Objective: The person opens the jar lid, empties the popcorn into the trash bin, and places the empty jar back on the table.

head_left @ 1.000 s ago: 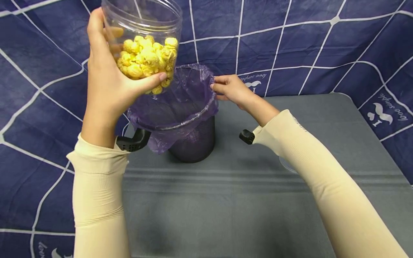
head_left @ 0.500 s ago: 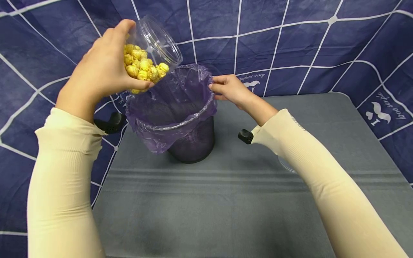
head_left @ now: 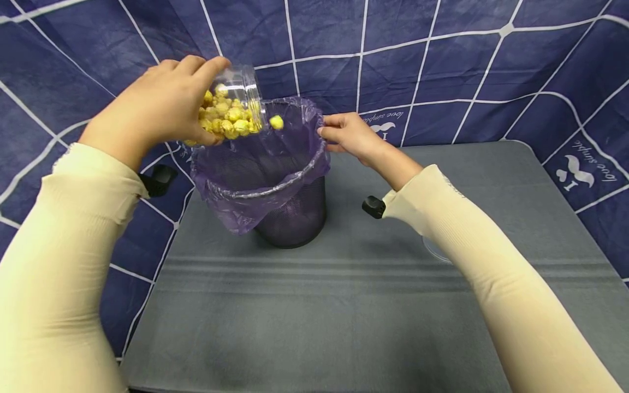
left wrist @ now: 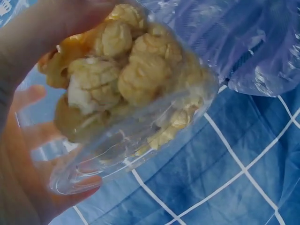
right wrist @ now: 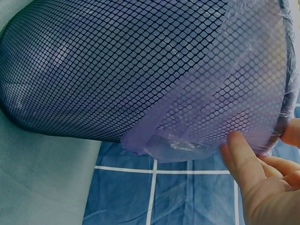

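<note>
My left hand [head_left: 169, 106] grips a clear plastic jar [head_left: 241, 82], tipped on its side with its mouth to the right over the bin. Yellow popcorn [head_left: 228, 117] lies along the jar's lower side, and one loose piece [head_left: 277, 122] is in the air just past the mouth. In the left wrist view, fingers curl round the jar's base [left wrist: 75, 178]. A black mesh trash can [head_left: 295, 218] stands below, lined with a purple bag [head_left: 231, 204] folded over its rim. My right hand [head_left: 351, 136] pinches the bag and rim at the right, with fingers against the mesh [right wrist: 187, 70] outside.
A clear round lid [head_left: 434, 251] lies on the grey table [head_left: 344, 327], partly hidden by the right sleeve. Blue cloth with white lines [head_left: 393, 54] hangs behind and at both sides. The trash can stands near the table's back left.
The left hand has lowered and tilted the jar from nearly upright to sideways, its mouth now facing right. One popcorn piece has come out. My right hand stays at the rim.
</note>
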`<state>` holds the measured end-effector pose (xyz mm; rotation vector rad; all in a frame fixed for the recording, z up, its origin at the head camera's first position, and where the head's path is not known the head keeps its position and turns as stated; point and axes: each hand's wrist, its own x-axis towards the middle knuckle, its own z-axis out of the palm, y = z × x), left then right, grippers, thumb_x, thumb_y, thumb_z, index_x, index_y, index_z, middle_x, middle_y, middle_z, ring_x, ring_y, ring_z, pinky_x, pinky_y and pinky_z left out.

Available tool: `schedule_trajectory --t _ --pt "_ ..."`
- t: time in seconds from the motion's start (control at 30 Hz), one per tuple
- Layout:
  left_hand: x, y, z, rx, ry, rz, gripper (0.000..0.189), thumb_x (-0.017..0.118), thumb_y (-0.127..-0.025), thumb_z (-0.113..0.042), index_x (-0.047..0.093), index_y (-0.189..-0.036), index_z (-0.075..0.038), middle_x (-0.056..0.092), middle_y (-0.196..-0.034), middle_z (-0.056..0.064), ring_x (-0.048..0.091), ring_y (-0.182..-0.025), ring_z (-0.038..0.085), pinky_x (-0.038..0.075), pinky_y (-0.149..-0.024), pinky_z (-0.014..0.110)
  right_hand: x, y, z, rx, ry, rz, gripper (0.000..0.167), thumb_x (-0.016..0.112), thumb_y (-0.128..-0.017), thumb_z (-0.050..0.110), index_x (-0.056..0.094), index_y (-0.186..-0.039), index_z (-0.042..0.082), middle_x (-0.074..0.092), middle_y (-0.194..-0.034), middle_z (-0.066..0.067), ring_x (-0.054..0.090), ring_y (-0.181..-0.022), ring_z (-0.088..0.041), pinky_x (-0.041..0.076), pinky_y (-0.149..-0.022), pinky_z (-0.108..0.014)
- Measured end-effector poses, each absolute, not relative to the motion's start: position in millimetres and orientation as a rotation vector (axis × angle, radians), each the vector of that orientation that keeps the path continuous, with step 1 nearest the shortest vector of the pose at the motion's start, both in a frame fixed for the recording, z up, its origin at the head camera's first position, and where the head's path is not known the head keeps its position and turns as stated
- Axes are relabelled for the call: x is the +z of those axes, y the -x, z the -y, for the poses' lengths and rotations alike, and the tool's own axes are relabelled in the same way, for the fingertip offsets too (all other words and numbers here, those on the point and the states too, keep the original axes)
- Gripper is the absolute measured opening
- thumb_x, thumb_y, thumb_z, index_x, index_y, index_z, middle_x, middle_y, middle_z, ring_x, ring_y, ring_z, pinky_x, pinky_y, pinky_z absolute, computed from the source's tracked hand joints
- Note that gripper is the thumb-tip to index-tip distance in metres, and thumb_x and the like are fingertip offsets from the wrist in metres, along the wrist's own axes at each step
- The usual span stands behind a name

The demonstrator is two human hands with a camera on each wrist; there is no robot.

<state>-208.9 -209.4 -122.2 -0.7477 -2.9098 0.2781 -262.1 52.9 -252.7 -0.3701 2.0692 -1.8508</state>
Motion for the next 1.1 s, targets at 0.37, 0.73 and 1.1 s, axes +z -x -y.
schedule_trajectory --t 0.37,0.73,1.1 --pt "-133 203 201 0.708 0.948 2.596 0.105 0.087 -0.047 -0.020 0.031 -0.135 -0.011 0.038 -0.118 0.026 0.035 -0.104 0.050 0.023 -0.094 0.057 -252 261 -52 -1.849 0.350 -2.066 0.049 0.048 -0.092 0.007 0.029 -0.136 -0.004 0.036 -0.138 -0.015 0.040 -0.122 -0.021 0.043 -0.086 -0.028" --pt "-139 200 179 1.178 1.173 2.019 0.082 0.075 -0.060 0.006 0.039 -0.128 -0.023 0.038 -0.126 0.021 0.034 -0.116 0.041 0.010 -0.104 0.047 -252 261 -54 -1.854 0.364 -2.062 0.050 0.048 -0.092 0.008 0.029 -0.137 -0.002 0.035 -0.139 -0.014 0.040 -0.121 -0.021 0.044 -0.085 -0.027" --pt "-142 203 175 1.142 1.234 1.916 0.062 0.061 -0.076 0.006 0.040 -0.127 -0.022 0.038 -0.127 0.019 0.033 -0.117 0.038 0.010 -0.105 0.045 -252 260 -54 -1.881 0.353 -2.044 0.048 0.048 -0.092 0.007 0.032 -0.136 -0.003 0.037 -0.137 -0.014 0.040 -0.121 -0.022 0.043 -0.087 -0.029"
